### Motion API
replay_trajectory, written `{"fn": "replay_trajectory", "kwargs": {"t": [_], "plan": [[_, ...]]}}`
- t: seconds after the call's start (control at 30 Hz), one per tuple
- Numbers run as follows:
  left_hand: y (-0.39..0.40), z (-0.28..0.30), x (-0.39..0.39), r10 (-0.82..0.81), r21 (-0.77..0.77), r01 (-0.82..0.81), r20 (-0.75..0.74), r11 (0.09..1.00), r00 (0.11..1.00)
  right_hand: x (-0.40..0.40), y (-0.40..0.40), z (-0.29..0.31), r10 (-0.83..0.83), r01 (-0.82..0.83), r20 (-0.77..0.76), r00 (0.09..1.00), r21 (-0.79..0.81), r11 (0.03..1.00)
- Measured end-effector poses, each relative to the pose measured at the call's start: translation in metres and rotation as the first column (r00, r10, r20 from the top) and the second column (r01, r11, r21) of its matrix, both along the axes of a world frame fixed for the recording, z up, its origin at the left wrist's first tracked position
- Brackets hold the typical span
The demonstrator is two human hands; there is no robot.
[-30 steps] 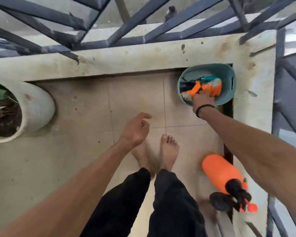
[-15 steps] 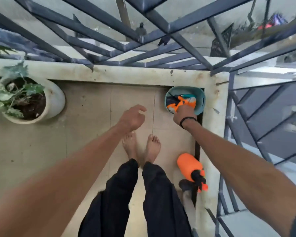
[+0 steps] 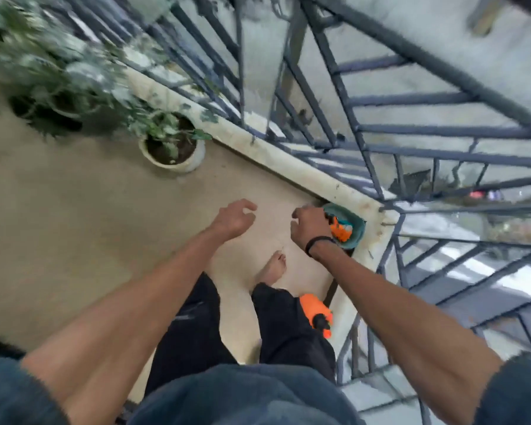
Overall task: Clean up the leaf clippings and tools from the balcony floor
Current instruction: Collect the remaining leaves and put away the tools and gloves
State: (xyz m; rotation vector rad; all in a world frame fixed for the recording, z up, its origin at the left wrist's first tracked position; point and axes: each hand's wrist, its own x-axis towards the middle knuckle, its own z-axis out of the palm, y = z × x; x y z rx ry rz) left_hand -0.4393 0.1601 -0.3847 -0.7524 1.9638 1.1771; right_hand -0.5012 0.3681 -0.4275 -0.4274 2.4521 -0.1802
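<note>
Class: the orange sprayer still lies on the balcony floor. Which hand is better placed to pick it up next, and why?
Right. The orange sprayer lies by the ledge, under the right arm; the right hand is at the teal basket on that side. The left hand hovers farther away.

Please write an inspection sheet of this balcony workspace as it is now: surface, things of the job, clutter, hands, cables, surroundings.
Surface: beige balcony floor, no clippings seen; image blurred.
Job's things: teal bucket in the corner, holding orange-handled tools; orange spray bottle lying on the floor by the right leg.
Clutter: white potted plant by the ledge; larger blurred plant at upper left.
Hands: left hand loosely curled, holding nothing; right hand curled beside the bucket, grip unclear.
Cables: nothing seen.
Surroundings: grey metal railing on a pale ledge.
</note>
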Motion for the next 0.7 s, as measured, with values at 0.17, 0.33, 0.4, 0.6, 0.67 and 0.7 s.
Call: {"fn": "replay_trajectory", "kwargs": {"t": [0.17,0.33,0.4,0.6,0.67,0.7], "plan": [[-0.091,0.035,0.073,0.219,-0.007,-0.220,-0.019,0.976,0.975,0.040,-0.122,0.050,0.137,-0.139,-0.031,0.990,-0.096,0.986],[-0.240,0.047,0.169,0.336,-0.004,-0.336,-0.020,0.942,0.942,0.097,-0.271,0.068,0.269,-0.271,-0.037,0.963,-0.159,0.949],[-0.309,0.052,0.216,0.438,-0.041,-0.440,-0.049,0.897,0.897,0.126,-0.335,0.072,0.326,-0.328,-0.034,0.945,-0.159,0.931],[-0.459,0.073,0.316,0.654,-0.085,-0.659,-0.082,0.747,0.752,0.211,-0.517,0.102,0.463,-0.443,-0.014,0.886,-0.318,0.838],[-0.484,0.083,0.326,0.722,-0.064,-0.728,-0.102,0.682,0.685,0.234,-0.565,0.115,0.441,-0.407,0.006,0.897,-0.377,0.832],[-0.495,0.089,0.328,0.747,-0.063,-0.755,-0.110,0.653,0.655,0.243,-0.587,0.122,0.419,-0.368,0.041,0.907,-0.404,0.837]]}}
